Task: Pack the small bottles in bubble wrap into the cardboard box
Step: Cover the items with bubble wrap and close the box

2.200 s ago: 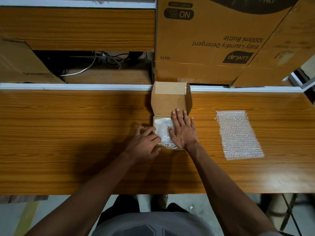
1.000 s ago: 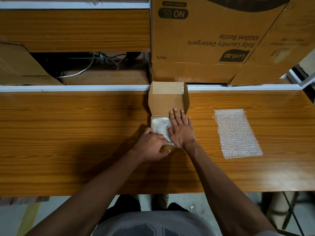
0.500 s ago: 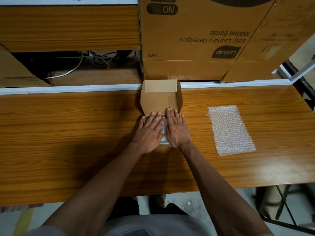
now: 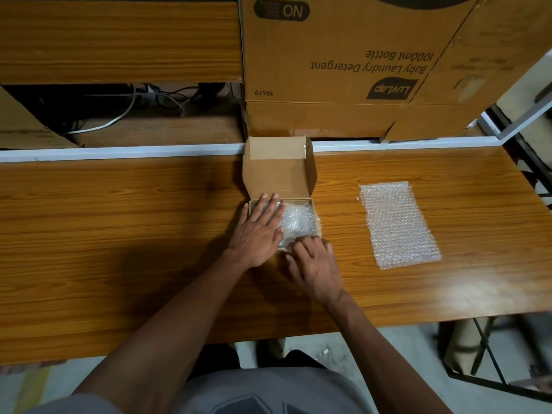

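Observation:
A small cardboard box [image 4: 279, 171] stands open at the middle of the wooden table, its lid tilted up and back. A clear bubble-wrap bundle [image 4: 298, 222] fills the box; the bottles inside the wrap cannot be made out. My left hand [image 4: 260, 231] lies flat with straight fingers over the left half of the bundle, pressing it down. My right hand [image 4: 313, 264] sits at the box's near edge, its fingers bent against the wrap's front fringe.
A loose flat sheet of bubble wrap [image 4: 398, 224] lies on the table to the right. Large upside-down detergent cartons [image 4: 343, 64] stand behind the box. A shelf gap with cables [image 4: 134, 109] opens at the back left. The table's near edge [image 4: 388, 324] runs below my arms.
My right hand has slid back off the bundle to the box's near edge and its fingers have bent. My left hand has moved up flat onto the bundle's left side.

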### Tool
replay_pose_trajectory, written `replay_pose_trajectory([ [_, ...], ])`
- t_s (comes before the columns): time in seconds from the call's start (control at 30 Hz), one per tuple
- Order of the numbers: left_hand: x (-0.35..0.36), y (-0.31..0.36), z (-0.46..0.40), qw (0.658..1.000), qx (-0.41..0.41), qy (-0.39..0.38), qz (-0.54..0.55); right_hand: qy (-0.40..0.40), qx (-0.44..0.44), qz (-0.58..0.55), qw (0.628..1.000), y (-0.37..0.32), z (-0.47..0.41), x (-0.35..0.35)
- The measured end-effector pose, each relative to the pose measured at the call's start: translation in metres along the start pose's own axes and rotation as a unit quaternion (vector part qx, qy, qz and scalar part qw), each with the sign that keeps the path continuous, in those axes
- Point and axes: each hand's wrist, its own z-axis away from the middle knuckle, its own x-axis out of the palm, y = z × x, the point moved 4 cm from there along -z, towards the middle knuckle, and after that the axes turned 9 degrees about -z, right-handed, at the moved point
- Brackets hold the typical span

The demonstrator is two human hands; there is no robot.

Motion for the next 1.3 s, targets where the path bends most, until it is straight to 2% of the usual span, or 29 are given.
replay_pose_trajectory([
  [0.17,0.000,0.000,0.000,1.000,-0.001,0.001,-0.002,-0.035,0.021,0.012,0.999,0.004,-0.005,-0.003],
  [0.43,0.000,0.000,0.000,1.000,-0.003,-0.002,-0.004,-0.017,0.000,0.052,0.999,0.010,0.005,-0.009],
  [0.5,-0.001,0.000,0.000,1.000,-0.004,-0.003,-0.002,-0.012,0.019,0.073,0.997,0.012,0.012,-0.012],
  [0.63,-0.002,0.001,0.001,1.000,-0.003,-0.004,-0.001,-0.052,0.064,0.104,0.991,0.017,0.013,-0.013],
  [0.83,-0.001,0.001,0.000,1.000,-0.006,-0.006,-0.004,-0.054,0.080,0.104,0.990,0.014,0.006,-0.015],
  [1.17,-0.002,0.002,0.000,1.000,-0.011,-0.007,-0.003,-0.128,0.132,0.169,0.968,-0.001,0.005,-0.016],
  [1.3,-0.001,0.002,0.001,1.000,-0.014,-0.006,-0.005,-0.094,0.158,0.151,0.971,-0.006,-0.001,-0.020],
])
